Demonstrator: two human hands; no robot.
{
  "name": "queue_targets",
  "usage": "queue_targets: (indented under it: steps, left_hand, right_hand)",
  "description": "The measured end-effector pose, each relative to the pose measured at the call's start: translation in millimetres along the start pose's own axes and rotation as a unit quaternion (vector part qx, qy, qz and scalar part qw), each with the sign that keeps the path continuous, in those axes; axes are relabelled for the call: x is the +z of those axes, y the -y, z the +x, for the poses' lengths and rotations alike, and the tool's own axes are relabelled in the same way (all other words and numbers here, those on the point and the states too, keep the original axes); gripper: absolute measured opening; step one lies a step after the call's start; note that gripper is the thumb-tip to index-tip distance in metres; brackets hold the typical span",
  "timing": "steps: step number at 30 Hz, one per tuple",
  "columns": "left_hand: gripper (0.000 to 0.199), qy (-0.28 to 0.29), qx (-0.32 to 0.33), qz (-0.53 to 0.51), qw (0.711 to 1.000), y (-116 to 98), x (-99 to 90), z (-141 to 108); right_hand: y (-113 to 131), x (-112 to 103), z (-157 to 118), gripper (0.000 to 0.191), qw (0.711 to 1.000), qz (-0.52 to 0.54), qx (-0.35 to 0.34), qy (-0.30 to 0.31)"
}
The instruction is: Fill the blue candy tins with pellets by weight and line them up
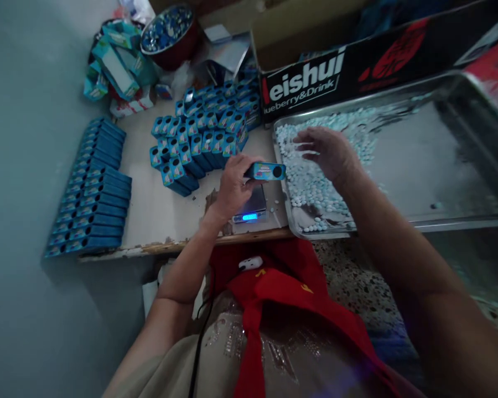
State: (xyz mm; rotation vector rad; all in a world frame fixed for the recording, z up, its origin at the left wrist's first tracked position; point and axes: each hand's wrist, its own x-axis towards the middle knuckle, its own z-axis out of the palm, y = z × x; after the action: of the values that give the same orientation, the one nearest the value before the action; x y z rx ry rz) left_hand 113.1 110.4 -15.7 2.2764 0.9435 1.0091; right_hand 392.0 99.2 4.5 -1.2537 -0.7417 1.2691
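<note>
Filling seems in hand: mid-frame, the left hand (pixel 234 181) grips a slim blue cardboard box (pixel 264 171). The right hand (pixel 331 150), loosely spread, likely needs small pale-blue oval pieces (pixel 299 190).

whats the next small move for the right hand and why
Probably gather a few pale pieces with the right hand: it is open over them in the metal tray, seemingly grasping none, while the left hand holds a blue box near the lit scale.
</note>
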Motion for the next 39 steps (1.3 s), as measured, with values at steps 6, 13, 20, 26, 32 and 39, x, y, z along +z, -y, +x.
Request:
queue_targets:
  steps: [6,13,20,26,32,39]
  left_hand:
    - [0.021,0.041,0.134,0.133,0.981,-17.9,20.4,90.5]
    - [0.03,-0.021,0.109,0.156,0.982,-0.2,32.5,75.3]
    - [0.068,-0.111,-0.126,-0.142,0.976,19.5,18.8,30.9]
    - [0.077,-0.136,-0.24,-0.27,0.922,15.3,-8.2,-45.0]
    - [0.09,-0.109,-0.234,-0.251,0.933,23.2,-7.2,-78.7]
    - [0.082,-0.213,-0.231,-0.122,0.942,25.3,-78.4,-137.0]
  right_hand:
    - [3.1,16.2,5.3,0.05,0.96,0.169,0.219,-0.036]
    - [-6.6,22.5,8.4,0.036,0.931,0.262,0.254,-0.015]
    - [-8.3,5.9,12.9,0.017,0.936,0.266,0.231,-0.005]
    - [-5.5,-2.7,13.5,0.027,0.968,0.164,0.187,0.03]
    - [-4.5,0.2,3.5,0.024,0.983,0.056,0.165,0.051]
    - [29.3,-15.0,-25.9,0.05,0.983,0.04,0.181,-0.002]
